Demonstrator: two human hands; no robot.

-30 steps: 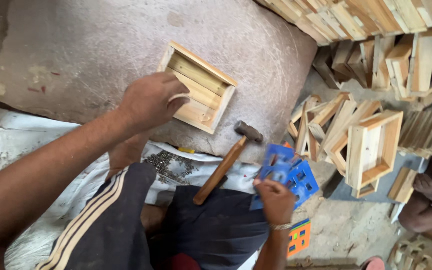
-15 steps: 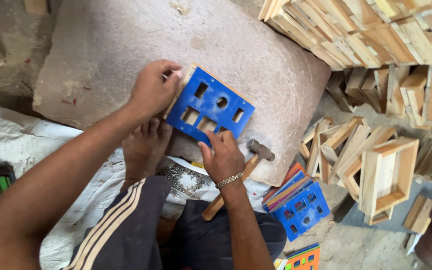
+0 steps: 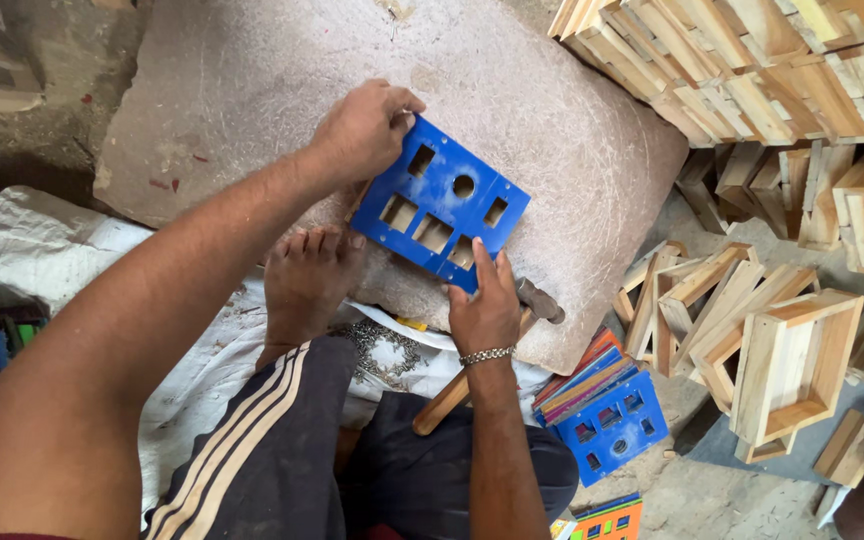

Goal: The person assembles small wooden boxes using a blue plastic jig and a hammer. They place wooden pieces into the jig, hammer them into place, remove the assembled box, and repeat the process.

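Blue cut-out panel (image 3: 442,205), left hand (image 3: 364,128) gripping, right hand (image 3: 485,305) pressing

Stone slab (image 3: 252,90), wood frames (image 3: 792,360), daylight.

The blue panel (image 3: 442,205) is a flat, squarish board pierced with several rectangular cut-outs and one round hole. It lies tilted like a diamond on the grey stone slab (image 3: 572,130), covering a wooden frame whose edge just shows at its left corner. The left hand (image 3: 364,128) grips its upper left edge and the right hand (image 3: 485,305) presses its lower corner
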